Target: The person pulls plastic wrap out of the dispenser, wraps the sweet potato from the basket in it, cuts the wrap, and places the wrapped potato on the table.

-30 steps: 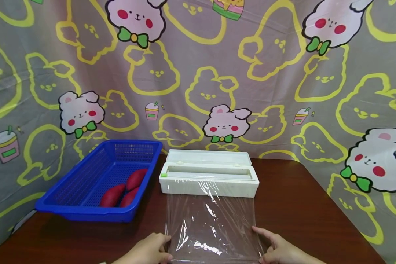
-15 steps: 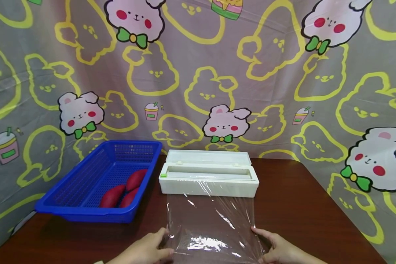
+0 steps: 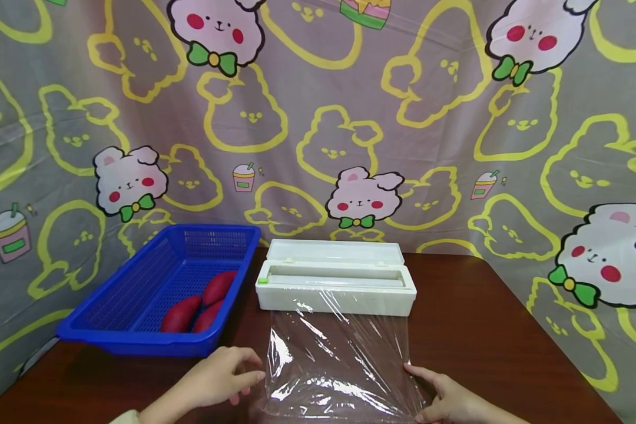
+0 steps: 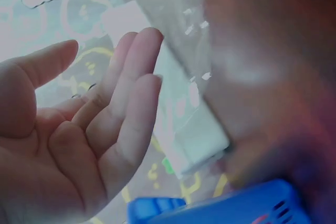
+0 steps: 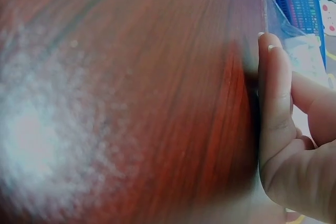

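A sheet of clear plastic wrap (image 3: 334,365) runs from a white dispenser box (image 3: 336,300) down over the table toward the person. The right hand (image 3: 447,397) holds the sheet's right edge, its index finger on the side and its thumb at the near corner. In the right wrist view the right hand (image 5: 294,114) has the film's edge by its fingertips. Just left of the sheet, the left hand (image 3: 219,377) is off the wrap with nothing in it. Seen in the left wrist view, the left hand (image 4: 105,119) has loosely bent fingers and thumb apart.
A blue plastic basket (image 3: 138,337) stands on the left, with red oblong pieces (image 3: 181,315) that look like sweet potatoes. The box's lid (image 3: 334,250) is tipped back. A green slider (image 3: 263,281) sits at its left end. Behind the brown table (image 3: 466,330) hangs a patterned cloth (image 3: 434,147).
The left hand has let go of the wrap's left edge and moved left and up from it. The near left edge of the film has shifted and wrinkled. The right hand stays put.
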{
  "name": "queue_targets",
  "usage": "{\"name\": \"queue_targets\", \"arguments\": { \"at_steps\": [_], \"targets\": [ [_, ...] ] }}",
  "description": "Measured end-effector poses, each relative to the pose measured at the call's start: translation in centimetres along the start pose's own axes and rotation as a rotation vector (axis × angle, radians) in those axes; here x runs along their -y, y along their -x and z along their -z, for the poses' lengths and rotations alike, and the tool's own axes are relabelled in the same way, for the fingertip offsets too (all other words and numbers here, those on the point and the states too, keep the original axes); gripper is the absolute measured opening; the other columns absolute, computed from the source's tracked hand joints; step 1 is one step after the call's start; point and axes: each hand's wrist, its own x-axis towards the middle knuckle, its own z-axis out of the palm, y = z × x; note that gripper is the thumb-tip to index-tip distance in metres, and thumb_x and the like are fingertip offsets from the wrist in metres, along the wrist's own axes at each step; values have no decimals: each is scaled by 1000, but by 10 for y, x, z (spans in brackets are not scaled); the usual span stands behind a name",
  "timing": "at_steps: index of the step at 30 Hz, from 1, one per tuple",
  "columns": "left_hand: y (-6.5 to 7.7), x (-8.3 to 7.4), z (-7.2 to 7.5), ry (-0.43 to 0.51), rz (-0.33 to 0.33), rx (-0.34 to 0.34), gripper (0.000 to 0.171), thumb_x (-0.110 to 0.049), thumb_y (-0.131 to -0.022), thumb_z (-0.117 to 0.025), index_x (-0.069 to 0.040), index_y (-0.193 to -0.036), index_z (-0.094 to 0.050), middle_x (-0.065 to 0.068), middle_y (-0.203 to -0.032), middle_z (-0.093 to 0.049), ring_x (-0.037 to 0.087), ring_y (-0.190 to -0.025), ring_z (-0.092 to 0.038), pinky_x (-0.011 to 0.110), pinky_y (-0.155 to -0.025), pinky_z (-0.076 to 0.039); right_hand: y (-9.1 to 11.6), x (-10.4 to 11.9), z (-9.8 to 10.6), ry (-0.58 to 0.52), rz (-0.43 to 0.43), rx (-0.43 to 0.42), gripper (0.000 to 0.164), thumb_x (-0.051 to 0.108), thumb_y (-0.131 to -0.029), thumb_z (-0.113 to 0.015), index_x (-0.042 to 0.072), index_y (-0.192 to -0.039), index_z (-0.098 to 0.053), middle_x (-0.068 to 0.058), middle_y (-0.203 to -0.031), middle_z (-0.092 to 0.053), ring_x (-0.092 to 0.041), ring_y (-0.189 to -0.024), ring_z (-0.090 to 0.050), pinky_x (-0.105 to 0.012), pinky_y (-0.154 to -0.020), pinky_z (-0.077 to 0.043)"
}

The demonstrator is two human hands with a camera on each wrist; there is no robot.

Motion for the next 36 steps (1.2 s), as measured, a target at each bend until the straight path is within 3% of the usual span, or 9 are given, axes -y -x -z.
{"name": "queue_targets", "arguments": {
  "at_steps": [10,20,28,36],
  "targets": [
    [-9,-12,36,45,-94,-60,30,-25,-87,-57,2,-99,-59,-5,-65,-59,10,-50,-57,24,-48,-45,-1,-1,1,-26,-33,-2,82,-2,-73,-68,-12,-133,-12,1,-64,-48,-2,-47,-45,-14,-46,-39],
    [-19,-11,66,124,26,-136,33,-26,-87,-57,3,-104,-58,3,-73,-62,16,-60,-61,31,-48,-48,-1,-4,1,-28,11,15,84,0,-72,-67,-14,-131,-9,6,-58,-43,-1,-46,-44,-13,-45,-39],
    [-21,4,81,174,58,-202,33,-18,-87,-58,9,-106,-55,8,-77,-62,21,-65,-62,31,-49,-49,-1,-5,0,-70,-24,8,82,-2,-73,-67,-12,-133,-11,0,-65,-48,-3,-48,-48,-15,-47,-41],
    [-29,14,99,180,63,-251,34,-15,-87,-58,12,-108,-54,19,-90,-64,25,-73,-63,35,-57,-51,0,-4,0,-57,20,31,83,-2,-72,-66,-13,-131,-9,3,-60,-46,-3,-48,-47,-14,-46,-41]
  ]
}}
